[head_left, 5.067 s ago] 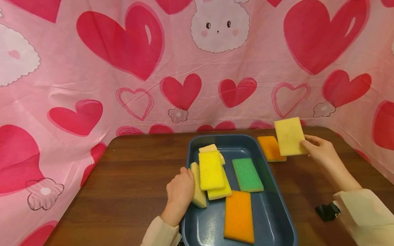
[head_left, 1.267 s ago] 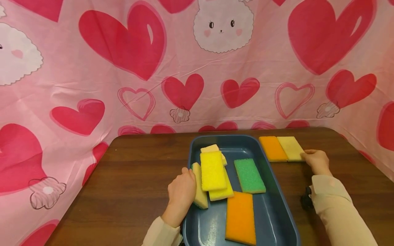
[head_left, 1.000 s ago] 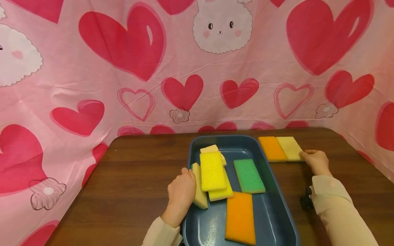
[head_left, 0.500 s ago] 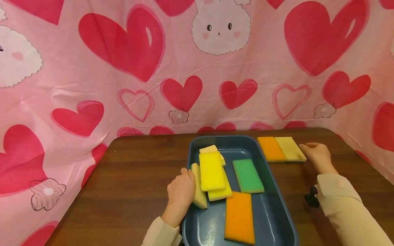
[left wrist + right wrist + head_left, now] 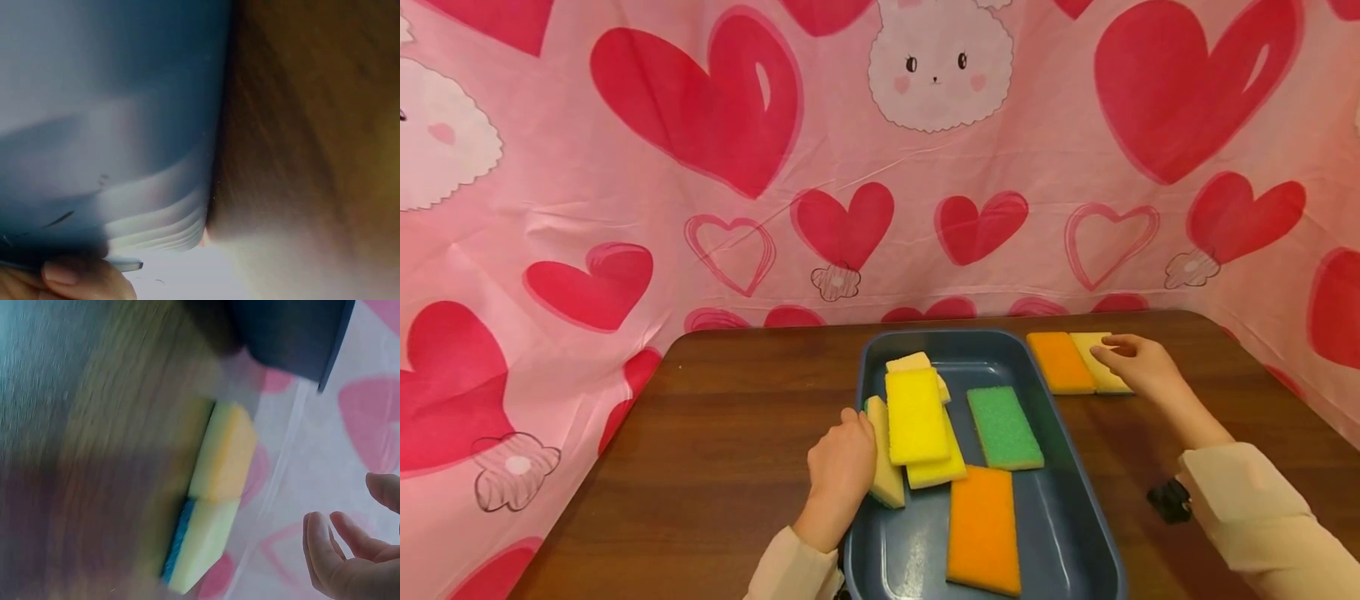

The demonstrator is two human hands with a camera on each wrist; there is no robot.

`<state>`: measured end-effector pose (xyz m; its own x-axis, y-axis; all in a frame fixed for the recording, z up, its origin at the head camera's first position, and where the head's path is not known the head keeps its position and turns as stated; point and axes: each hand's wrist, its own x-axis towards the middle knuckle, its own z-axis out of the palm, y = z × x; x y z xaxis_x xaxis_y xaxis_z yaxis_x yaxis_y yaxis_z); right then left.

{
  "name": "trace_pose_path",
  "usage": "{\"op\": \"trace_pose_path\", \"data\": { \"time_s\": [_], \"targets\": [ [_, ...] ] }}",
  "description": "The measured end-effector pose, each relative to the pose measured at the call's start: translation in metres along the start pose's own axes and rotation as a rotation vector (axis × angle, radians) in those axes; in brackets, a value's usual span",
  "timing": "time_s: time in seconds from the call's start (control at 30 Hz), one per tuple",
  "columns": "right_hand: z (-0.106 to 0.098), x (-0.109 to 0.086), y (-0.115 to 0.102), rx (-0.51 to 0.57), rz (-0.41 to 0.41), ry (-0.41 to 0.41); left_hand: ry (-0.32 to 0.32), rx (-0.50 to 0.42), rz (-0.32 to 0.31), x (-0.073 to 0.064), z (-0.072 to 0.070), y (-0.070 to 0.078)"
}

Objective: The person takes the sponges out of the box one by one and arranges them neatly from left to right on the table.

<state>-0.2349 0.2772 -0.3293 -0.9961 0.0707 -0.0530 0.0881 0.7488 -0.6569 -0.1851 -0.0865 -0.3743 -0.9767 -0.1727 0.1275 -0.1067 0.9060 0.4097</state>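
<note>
My left hand point(image 5: 842, 458) grips the left rim of a blue tray point(image 5: 1078, 467); in the left wrist view a thumb point(image 5: 81, 278) curls at the rim. My right hand point(image 5: 1142, 371) hovers over a pale yellow sponge point(image 5: 1101, 379), fingers parted and holding nothing. That sponge lies flat on the table, side by side with an orange sponge point(image 5: 1060, 362), just right of the tray. The right wrist view shows the pale sponge point(image 5: 206, 544) with its blue-green scouring layer underneath, and the right hand's fingers point(image 5: 322, 550) apart from it.
Inside the tray, bright yellow sponges point(image 5: 917, 417) overlap on the left, one pale sponge point(image 5: 886, 458) leaning on the wall. A green-topped sponge point(image 5: 1003, 429) and another orange sponge point(image 5: 983, 529) lie flat. A pink heart-print cloth point(image 5: 850, 125) hangs behind the wooden table point(image 5: 737, 433).
My right hand has lowered the pale yellow sponge beside the orange one, let it go, drawn slightly right, then come back left above it. The left hand has stayed on the rim.
</note>
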Motion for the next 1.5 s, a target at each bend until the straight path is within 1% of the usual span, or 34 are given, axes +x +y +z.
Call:
{"op": "trace_pose_path", "data": {
  "time_s": [0.13, 0.27, 0.37, 0.47, 0.57, 0.77, 1.0, 1.1, 1.27, 1.4, 1.5],
  "targets": [
    [0.007, -0.008, -0.013, -0.02, -0.04, 0.004, -0.017, -0.001, -0.005, 0.0, 0.0, 0.0],
    [0.014, -0.017, -0.026, -0.037, -0.108, 0.007, -0.016, -0.002, -0.006, 0.0, 0.0, 0.0],
    [0.021, -0.024, -0.035, -0.03, -0.143, 0.007, -0.009, -0.005, -0.004, 0.0, 0.0, 0.0],
    [0.029, -0.032, -0.043, -0.004, -0.161, -0.005, -0.012, -0.007, -0.005, 0.0, 0.0, 0.0],
    [0.036, -0.04, -0.048, 0.011, -0.172, -0.033, -0.011, -0.006, -0.002, 0.0, 0.0, -0.001],
    [0.047, -0.053, -0.054, -0.007, -0.194, -0.133, 0.008, 0.002, 0.002, 0.0, 0.0, -0.001],
    [0.064, -0.067, -0.059, -0.012, -0.241, -0.196, -0.002, -0.005, -0.005, 0.0, -0.001, 0.0],
    [0.071, -0.074, -0.061, -0.006, -0.245, -0.228, -0.005, -0.003, -0.005, 0.0, -0.002, 0.0],
    [0.084, -0.084, -0.064, -0.024, -0.218, -0.28, -0.011, -0.007, -0.005, 0.0, -0.001, 0.0],
    [0.092, -0.089, -0.066, -0.046, -0.198, -0.291, -0.018, -0.007, -0.007, 0.0, -0.001, 0.0],
    [0.098, -0.093, -0.067, -0.067, -0.188, -0.281, -0.023, -0.005, -0.01, 0.001, -0.001, 0.0]
  ]
}}
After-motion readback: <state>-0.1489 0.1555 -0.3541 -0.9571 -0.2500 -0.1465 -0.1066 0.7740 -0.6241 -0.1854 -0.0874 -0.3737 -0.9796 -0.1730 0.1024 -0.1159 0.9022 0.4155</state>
